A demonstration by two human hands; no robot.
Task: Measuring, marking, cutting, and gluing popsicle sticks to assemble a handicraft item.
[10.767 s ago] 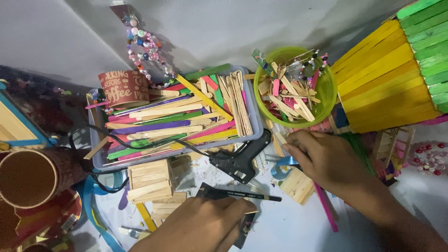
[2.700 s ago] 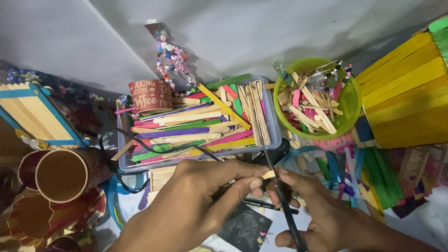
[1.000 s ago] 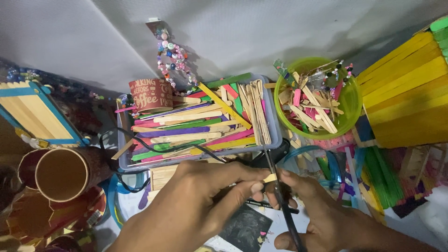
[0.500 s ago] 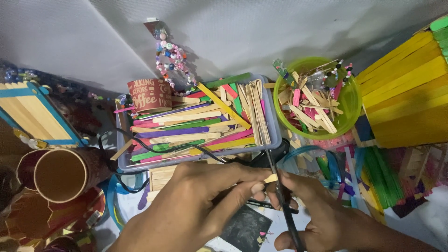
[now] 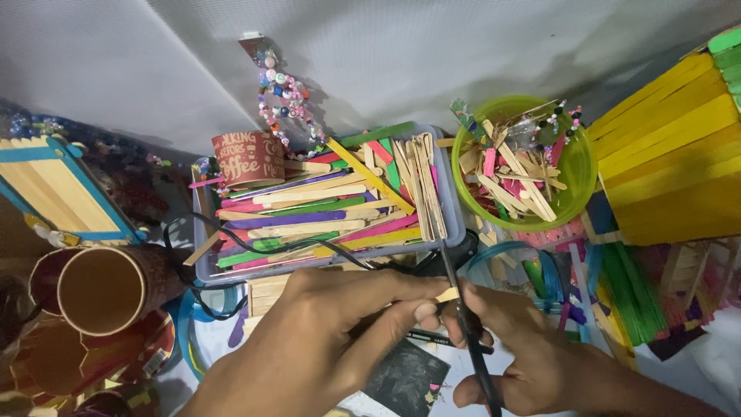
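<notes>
Item, largest first: grey tray [image 5: 455, 224] of coloured craft sticks at the far side of the table, green bowl [image 5: 580, 202] of offcuts to its right. Near edge: my left hand [image 5: 324, 347], thumb and forefinger pinched on a short wooden stick piece [image 5: 446, 294], its long axis running left to right, free end toward my right hand [image 5: 532, 359]. Right hand curled shut on black scissors [image 5: 463, 316], blades pointing away from me, crossing the piece squarely, just right of my left fingertips.
</notes>
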